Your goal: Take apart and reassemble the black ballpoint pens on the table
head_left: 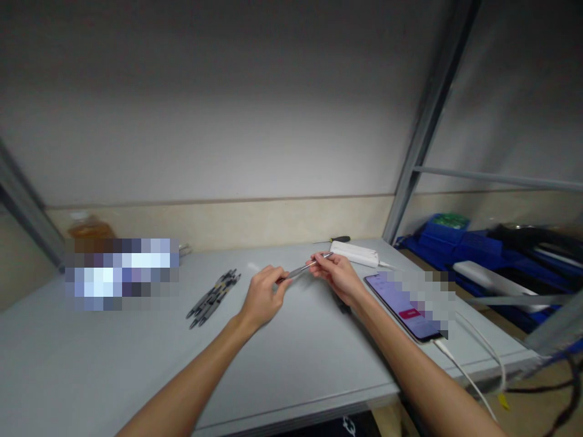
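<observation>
Just right of the middle of the frame, the pen (pixel 299 270) is held above the table (pixel 291 364), pinched at both ends. It is slim and straight, lying aslant, with its left end lower in the frame and its right end higher. The left part of its barrel is a dull dark grey; towards the right it turns paler and shinier, like bare metal, with a bright streak along it. Its far left end is darker, partly hidden by the fingers, and too small to make out; any print or clip on it cannot be told. The left hand (pixel 266 295) has thumb and fingers closed on the grey end, knuckles up. The right hand (pixel 337 273) grips the silvery end between thumb and fingertips, its other fingers curled below. The hands are near each other but apart, joined only by the pen. Left of centre lies a loose bundle of pens (pixel 214 297), side by side and aslant, grey-barrelled with black parts and small yellowish patches. Behind the right hand sits a white block (pixel 359 255), with a screwdriver (pixel 340 240) just beyond it. At the right of the frame a phone (pixel 387 297) lies face up, its screen lit and partly pixelated, a white cable (pixel 450 358) at its lower end.
</observation>
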{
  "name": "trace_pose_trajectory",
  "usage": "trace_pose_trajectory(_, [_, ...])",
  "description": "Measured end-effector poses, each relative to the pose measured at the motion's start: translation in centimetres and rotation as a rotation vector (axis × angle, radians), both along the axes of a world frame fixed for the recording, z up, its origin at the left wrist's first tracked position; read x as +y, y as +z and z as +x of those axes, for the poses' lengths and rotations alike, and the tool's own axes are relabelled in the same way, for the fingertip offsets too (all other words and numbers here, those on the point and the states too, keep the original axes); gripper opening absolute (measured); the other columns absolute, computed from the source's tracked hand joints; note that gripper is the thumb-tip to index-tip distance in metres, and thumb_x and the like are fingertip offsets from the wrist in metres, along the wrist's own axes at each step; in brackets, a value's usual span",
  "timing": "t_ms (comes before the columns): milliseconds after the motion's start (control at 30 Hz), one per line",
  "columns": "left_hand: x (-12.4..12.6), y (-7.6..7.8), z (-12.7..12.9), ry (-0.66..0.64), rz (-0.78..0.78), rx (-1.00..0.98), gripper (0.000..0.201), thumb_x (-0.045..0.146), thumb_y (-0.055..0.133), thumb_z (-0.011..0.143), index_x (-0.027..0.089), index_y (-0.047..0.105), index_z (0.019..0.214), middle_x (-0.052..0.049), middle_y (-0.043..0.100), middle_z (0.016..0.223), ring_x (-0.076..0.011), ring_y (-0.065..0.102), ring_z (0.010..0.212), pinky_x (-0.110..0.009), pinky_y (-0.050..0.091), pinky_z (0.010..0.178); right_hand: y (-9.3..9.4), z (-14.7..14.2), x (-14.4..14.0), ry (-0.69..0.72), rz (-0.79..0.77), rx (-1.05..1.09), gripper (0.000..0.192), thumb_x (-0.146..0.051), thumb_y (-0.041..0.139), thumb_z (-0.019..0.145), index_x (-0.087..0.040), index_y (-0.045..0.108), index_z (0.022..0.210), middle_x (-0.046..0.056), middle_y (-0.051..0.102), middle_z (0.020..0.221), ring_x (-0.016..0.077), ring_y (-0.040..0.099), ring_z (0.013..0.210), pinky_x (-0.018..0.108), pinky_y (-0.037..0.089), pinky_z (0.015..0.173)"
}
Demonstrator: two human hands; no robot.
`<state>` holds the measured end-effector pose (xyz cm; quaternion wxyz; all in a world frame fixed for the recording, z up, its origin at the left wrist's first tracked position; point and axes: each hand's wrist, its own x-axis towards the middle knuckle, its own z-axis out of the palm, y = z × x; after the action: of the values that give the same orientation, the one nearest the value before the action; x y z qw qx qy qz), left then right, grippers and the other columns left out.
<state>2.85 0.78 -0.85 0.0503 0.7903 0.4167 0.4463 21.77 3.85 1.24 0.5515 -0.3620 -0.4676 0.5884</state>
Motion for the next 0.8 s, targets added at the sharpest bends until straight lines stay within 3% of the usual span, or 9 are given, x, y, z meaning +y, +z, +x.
trace_pose_trajectory(300, [-0.10, 0.14, -0.01, -0.022, -0.035, 0.052, 0.013, 0.026, 0.050, 0.084, 0.017, 0.059, 0.080, -0.003, 0.058, 0.071, -0.0161, 0.054, 0.070, -0.027, 0.041, 0.069, -0.22, -0.24, -0.29, 0.024, 0.003, 0.031, 0.033, -0.041, 0.073, 0.064, -0.016, 0.059, 0.080, 0.006, 0.069, 0.080, 0.0119, 0.062, 0.068, 0.019, 0.049, 0.053])
trace_pose_trajectory(533, [-0.38, 0.34, 0.40, -0.091, -0.171, -0.029, 0.015, 0.029, 0.050, 0.083, 0.017, 0.059, 0.082, 0.001, 0.057, 0.065, -0.0124, 0.051, 0.061, -0.023, 0.039, 0.063, 0.13, -0.65, -0.68, 0.065, 0.028, 0.097, 0.033, -0.043, 0.071, 0.067, -0.018, 0.054, 0.079, 0.005, 0.069, 0.079, 0.0143, 0.065, 0.071, 0.025, 0.052, 0.064])
trace_pose_trajectory(700, [-0.38, 0.41, 0.39, -0.140, -0.323, -0.001, 0.034, 0.033, 0.038, 0.089, 0.016, 0.055, 0.065, 0.002, 0.054, 0.056, -0.0103, 0.048, 0.053, -0.021, 0.034, 0.055, 0.09, -0.43, -0.45, 0.073, 0.050, 0.124, 0.032, -0.041, 0.072, 0.067, -0.017, 0.055, 0.080, 0.005, 0.070, 0.079, 0.0149, 0.067, 0.072, 0.025, 0.052, 0.066])
trace_pose_trajectory(800, [-0.34, 0.24, 0.44, -0.067, -0.308, 0.007, 0.034, 0.032, 0.039, 0.089, 0.016, 0.053, 0.062, 0.003, 0.051, 0.053, -0.0097, 0.044, 0.050, -0.021, 0.030, 0.052, -0.06, -0.48, -0.34, 0.072, 0.059, 0.139, 0.032, -0.040, 0.072, 0.068, -0.017, 0.055, 0.081, 0.005, 0.071, 0.078, 0.0138, 0.067, 0.069, 0.024, 0.053, 0.065])
